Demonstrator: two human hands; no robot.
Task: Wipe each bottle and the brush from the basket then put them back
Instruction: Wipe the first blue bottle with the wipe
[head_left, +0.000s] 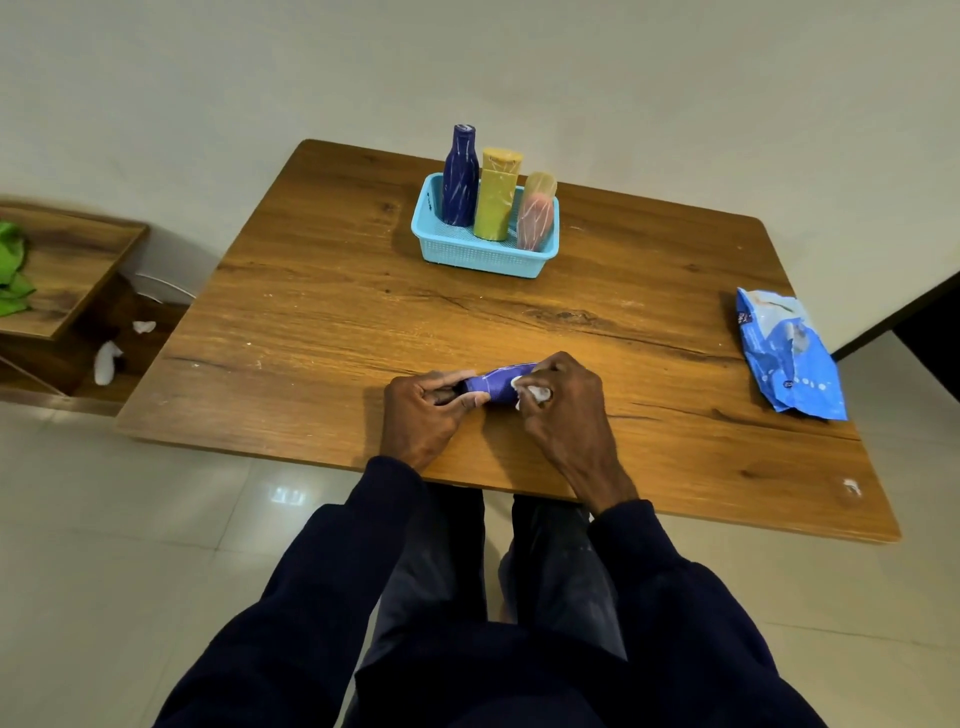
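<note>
Purple bottle (497, 385) is lying on its side at lower centre of frame, just above the bench (322, 312) near its front edge, held btwn both hands. Left hand (423, 410) is clamping the cap end w/ fingers curled round it; right hand (563, 400) is wrapping the other end, closed on a white wipe (532, 391) pressed against the bottle body. Blue basket (483, 252) is sitting upper centre of frame, towards the bench's far edge, well apart from the hands. Inside it 3 items are standing upright: dark blue bottle (460, 176) at left, yellow bottle (497, 195) in the middle, pink bottle (536, 213) at right, all just beside each other. Can't tell where the brush is. Blue wipes pack (787, 356) is lying at right edge of frame on the bench, near its right side. Dark sleeves are filling the bottom of frame.
</note>
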